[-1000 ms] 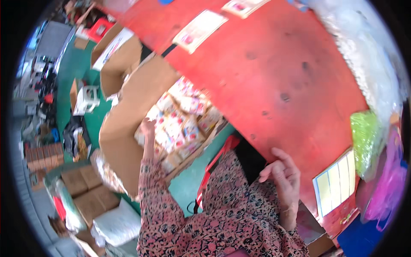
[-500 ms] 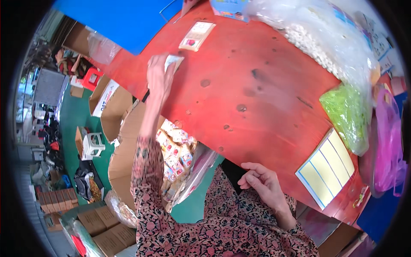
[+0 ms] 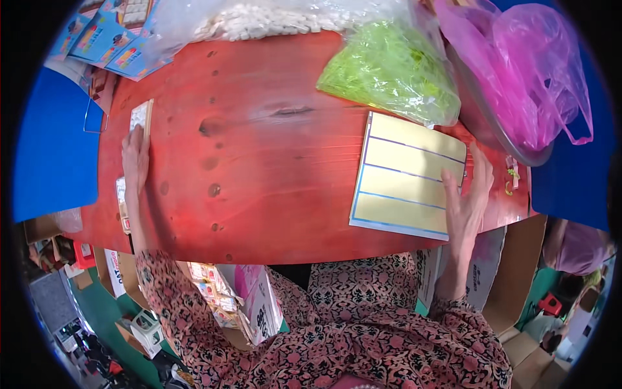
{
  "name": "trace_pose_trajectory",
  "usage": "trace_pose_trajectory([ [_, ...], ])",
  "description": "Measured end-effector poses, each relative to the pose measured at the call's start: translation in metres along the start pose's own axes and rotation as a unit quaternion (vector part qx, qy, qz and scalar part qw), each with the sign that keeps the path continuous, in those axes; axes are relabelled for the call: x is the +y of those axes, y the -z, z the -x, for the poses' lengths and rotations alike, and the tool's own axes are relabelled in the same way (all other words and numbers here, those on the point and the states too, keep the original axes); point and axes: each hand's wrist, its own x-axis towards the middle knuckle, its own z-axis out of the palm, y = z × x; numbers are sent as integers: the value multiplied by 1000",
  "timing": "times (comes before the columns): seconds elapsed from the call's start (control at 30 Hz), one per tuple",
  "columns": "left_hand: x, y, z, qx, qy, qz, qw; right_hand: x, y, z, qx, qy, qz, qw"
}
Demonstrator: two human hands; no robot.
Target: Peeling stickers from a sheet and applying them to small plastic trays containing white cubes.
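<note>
On the tabletop (image 3: 278,181), a packet (image 3: 140,115) runs lengthwise beyond the left hand (image 3: 135,161), grip unclear; the open right hand (image 3: 468,204) overlaps a yellow sheet (image 3: 405,175).

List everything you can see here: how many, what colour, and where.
Table: one, red, centre
Lined sheet: one showing, yellow and blue, table's right side
Packets: two, mostly white, table's left side
Green bag: one, green, far right of table
Clear bag: at least one, clear with white pieces, far edge
Pink bag: one, pink, upper right
Blue packs: several, blue, upper left
Boxes: several, brown, below table
White stool: one, white, lower left
Sleeves: two, pink and black, lower edge
Left hand: one, bare, at a packet
Right hand: one, bare, at the sheet's right edge
</note>
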Motion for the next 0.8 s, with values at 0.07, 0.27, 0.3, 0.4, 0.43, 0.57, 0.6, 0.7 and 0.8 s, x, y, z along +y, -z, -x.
trace_pose_trajectory([
  [0.07, 37, 11, 26, -26, 11, 10, 1000, 13, -2, -10, -44, 15, 35, 998],
  [0.27, 131, 33, 77, -32, -39, 55, 997, 21, -6, -34, -160, 86, 26, 983],
  [0.3, 141, 35, 79, -45, -28, 61, 997, 21, -5, -37, -170, 71, 15, 983],
  [0.4, 171, 41, 90, -31, -29, 55, 998, 19, 4, -37, -177, 50, -49, 982],
  [0.43, 181, 44, 94, 16, -51, 41, 998, 18, 7, -35, -173, 43, -103, 979],
  [0.57, 227, 64, 125, 11, -32, 241, 970, 9, 10, -18, 16, 236, -205, 950],
  [0.6, 239, 64, 131, 16, -11, 322, 947, 5, 11, -13, 32, 251, -226, 941],
  [0.7, 261, 75, 149, -89, 67, 498, 860, -8, 17, 7, 60, 296, -259, 917],
  [0.8, 269, 79, 156, -141, 136, 603, 774, -18, 21, 25, 49, 333, -254, 907],
])
